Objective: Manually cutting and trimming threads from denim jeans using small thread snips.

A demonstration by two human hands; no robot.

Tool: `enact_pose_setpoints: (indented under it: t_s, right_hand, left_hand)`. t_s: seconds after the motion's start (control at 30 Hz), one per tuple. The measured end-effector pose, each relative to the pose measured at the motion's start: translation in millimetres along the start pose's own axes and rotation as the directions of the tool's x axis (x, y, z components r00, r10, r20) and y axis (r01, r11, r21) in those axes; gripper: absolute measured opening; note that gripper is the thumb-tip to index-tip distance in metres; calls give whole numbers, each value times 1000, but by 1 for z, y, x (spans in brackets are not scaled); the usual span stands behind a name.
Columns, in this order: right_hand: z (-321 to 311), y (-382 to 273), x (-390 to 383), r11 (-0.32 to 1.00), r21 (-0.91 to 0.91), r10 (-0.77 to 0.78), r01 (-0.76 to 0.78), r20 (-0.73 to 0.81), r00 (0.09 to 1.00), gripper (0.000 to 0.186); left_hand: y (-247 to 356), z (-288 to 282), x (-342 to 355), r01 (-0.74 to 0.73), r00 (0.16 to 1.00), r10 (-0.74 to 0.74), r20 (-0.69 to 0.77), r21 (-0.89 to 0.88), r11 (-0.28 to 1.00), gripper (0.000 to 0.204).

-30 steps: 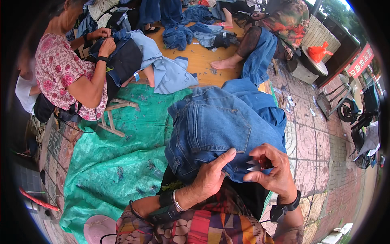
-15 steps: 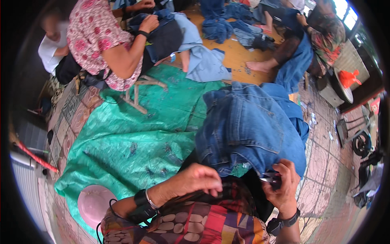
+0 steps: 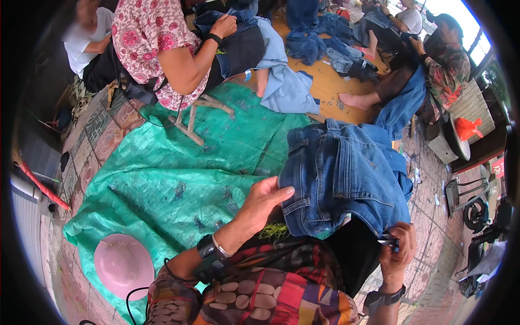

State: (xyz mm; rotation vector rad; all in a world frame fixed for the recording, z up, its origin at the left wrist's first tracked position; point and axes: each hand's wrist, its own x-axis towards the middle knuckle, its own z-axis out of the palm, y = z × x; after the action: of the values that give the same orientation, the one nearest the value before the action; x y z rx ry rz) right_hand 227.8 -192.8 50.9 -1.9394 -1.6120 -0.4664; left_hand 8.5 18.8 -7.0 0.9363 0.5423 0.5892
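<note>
Blue denim jeans [image 3: 352, 173] lie bunched over my lap, with seams and pockets showing. My left hand [image 3: 259, 205] pinches their left edge, the thumb on top of the cloth and the fingers mostly hidden behind it. Close to the lower right edge of the denim, my right hand [image 3: 398, 246] is closed around small dark-handled thread snips [image 3: 388, 242], whose short metal blades point left toward the jeans. Yellow-green threads [image 3: 274, 232] hang below my left wrist.
A green plastic sheet [image 3: 162, 189] covers the ground, with thread scraps and a pink hat [image 3: 123, 265] on it. A person in a floral top [image 3: 168, 49] sits on a wooden stool [image 3: 189, 127] ahead. More denim [image 3: 284, 86] and other people are farther off.
My left hand has moved up and right from above my lap and taken hold of the jeans' edge. My right hand has shifted slightly right with the snips.
</note>
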Motion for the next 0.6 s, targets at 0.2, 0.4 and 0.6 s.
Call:
enact_pose_setpoints:
  t_s: [0.2, 0.4, 0.6]
  right_hand:
    - [-38, 16, -16, 985, -87, 141, -152, -123, 982, 16]
    - [-26, 11, -22, 983, -14, 181, -183, 220, 959, 29]
    - [-27, 7, -18, 965, -2, 250, -264, 329, 911, 34]
  left_hand:
    - [36, -4, -14, -244, 966, 247, 81, -41, 969, 6]
    - [33, -17, -15, -139, 978, 134, 161, 20, 990, 9]
    - [12, -27, -26, 59, 990, -24, 136, -261, 964, 27]
